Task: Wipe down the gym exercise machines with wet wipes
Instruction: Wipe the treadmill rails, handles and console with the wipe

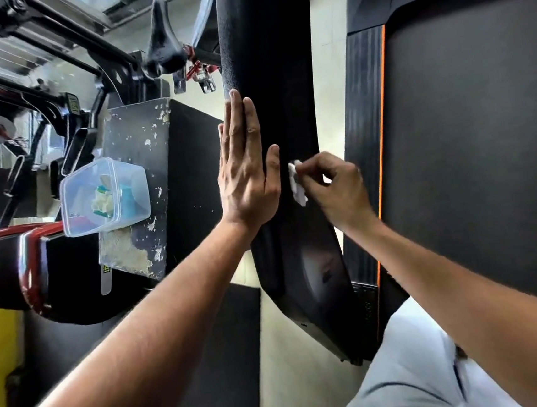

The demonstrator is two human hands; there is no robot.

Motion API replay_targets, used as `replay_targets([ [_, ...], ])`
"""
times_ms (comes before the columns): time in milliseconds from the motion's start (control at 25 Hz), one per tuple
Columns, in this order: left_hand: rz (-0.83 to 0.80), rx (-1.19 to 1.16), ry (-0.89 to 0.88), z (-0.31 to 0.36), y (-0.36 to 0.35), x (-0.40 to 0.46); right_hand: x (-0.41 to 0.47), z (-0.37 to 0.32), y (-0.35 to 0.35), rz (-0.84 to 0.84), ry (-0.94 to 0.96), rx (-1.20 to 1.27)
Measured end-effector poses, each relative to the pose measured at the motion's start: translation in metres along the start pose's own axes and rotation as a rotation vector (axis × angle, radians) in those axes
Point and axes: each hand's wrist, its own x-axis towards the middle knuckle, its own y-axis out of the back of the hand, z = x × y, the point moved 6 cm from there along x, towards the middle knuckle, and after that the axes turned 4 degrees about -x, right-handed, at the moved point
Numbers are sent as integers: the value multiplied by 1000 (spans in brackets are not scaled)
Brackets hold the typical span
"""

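A tall black textured upright [276, 81] of a treadmill runs down the middle of the head view. My left hand [246, 169] lies flat against its left side, fingers straight and pointing up. My right hand [337, 186] pinches a small crumpled white wet wipe [296, 184] and holds it against the upright's right face, just right of my left thumb. The treadmill's dark belt [472, 151] with an orange stripe [383, 146] fills the right side.
A clear plastic box [104, 196] with small items sits on a scuffed black block [145, 169] at the left. Behind it stand an exercise bike saddle [163, 46], black frame bars and a red-and-black machine housing [21, 269]. Pale floor shows below.
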Motion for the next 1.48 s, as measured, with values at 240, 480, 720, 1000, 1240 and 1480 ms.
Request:
replay_targets([
  [240,24,6,-33,-1,0,1,25,94,-4,73,-228,-134],
  [480,26,-4,-42,-4,-1,4,32,29,-3,192,-117,-32],
  [720,15,-6,-40,-3,-1,3,-71,55,-20,13,-87,-49],
  [1000,38,-15,-74,-4,-1,3,35,66,-10,232,-192,-58],
  [1240,47,-9,-68,-4,0,3,-100,61,-30,-19,-131,53],
  [1480,62,13,-78,-6,-5,2,-3,142,-29,192,-286,-148],
])
